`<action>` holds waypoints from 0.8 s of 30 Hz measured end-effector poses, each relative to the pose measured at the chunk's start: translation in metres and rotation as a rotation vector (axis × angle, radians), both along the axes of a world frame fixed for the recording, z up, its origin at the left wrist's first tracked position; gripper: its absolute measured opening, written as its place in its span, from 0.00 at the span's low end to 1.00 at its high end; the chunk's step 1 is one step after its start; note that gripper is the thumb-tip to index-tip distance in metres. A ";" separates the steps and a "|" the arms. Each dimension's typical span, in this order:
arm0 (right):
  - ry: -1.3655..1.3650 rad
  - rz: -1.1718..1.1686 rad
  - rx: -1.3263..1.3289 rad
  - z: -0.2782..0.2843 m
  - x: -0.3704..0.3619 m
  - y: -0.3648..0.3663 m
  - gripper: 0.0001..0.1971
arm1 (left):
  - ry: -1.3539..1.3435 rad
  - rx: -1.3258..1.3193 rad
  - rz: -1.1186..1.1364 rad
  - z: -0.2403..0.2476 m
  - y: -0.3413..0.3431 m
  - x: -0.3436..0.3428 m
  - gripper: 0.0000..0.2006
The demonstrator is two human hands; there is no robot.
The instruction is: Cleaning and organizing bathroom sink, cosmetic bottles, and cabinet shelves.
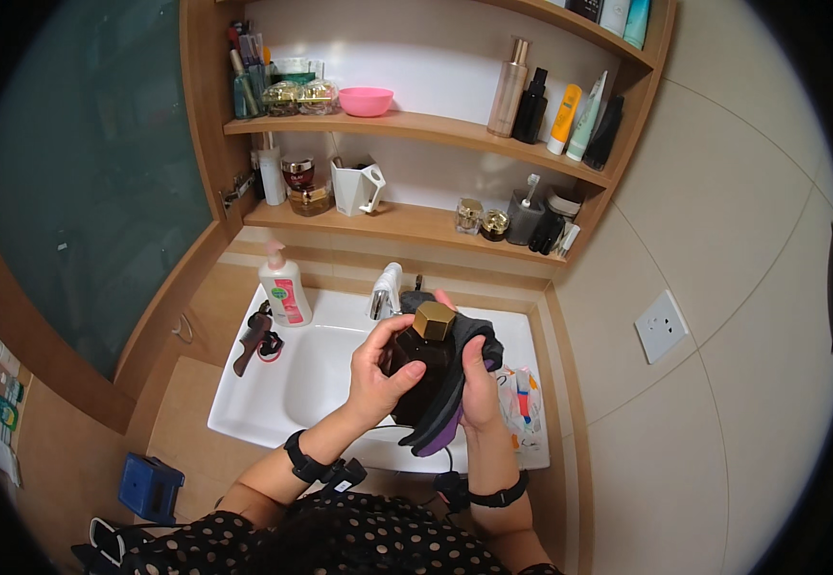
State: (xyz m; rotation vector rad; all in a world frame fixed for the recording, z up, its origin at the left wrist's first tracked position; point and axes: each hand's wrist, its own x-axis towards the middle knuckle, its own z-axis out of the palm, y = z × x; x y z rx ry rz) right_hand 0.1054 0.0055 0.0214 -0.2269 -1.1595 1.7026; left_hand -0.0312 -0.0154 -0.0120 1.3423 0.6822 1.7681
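A dark brown bottle with a gold, many-sided cap is held upright over the sink. My left hand grips it from the left, thumb across its front. On the other side, my right hand holds a dark grey cloth with a purple underside against the bottle. The cloth hangs down along the bottle's right side and hides part of it. Most of my right fingers are behind the cloth.
Below is a white sink with a faucet. A pump bottle, a brown hair clip and a plastic packet sit on its rim. Cabinet shelves hold jars and tubes; the cabinet door stands open at left.
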 end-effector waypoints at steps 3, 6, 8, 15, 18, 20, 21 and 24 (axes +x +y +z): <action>0.024 0.000 -0.079 -0.033 0.000 0.001 0.36 | 0.086 0.041 0.043 0.000 0.009 -0.006 0.27; 0.019 -0.061 -0.068 -0.040 -0.009 -0.005 0.33 | 0.249 0.123 0.226 0.002 0.023 -0.015 0.24; 0.045 -0.227 -0.035 -0.028 -0.010 0.000 0.32 | 0.616 0.325 0.533 0.007 0.031 -0.017 0.24; -0.139 -0.634 0.266 -0.006 -0.013 0.027 0.23 | 0.328 0.082 0.271 0.015 0.023 0.019 0.32; -0.129 -0.645 0.249 -0.009 -0.011 0.026 0.21 | 0.173 0.045 0.183 0.017 0.021 0.024 0.36; -0.143 -0.676 0.248 -0.020 -0.013 0.023 0.21 | 0.083 -0.052 0.144 0.024 0.019 0.027 0.33; -0.153 -0.700 0.253 -0.025 -0.015 0.020 0.21 | 0.035 -0.056 0.150 0.022 0.020 0.028 0.29; -0.257 -0.683 0.292 -0.053 -0.023 0.004 0.27 | -0.292 -0.149 0.004 0.008 0.027 0.017 0.25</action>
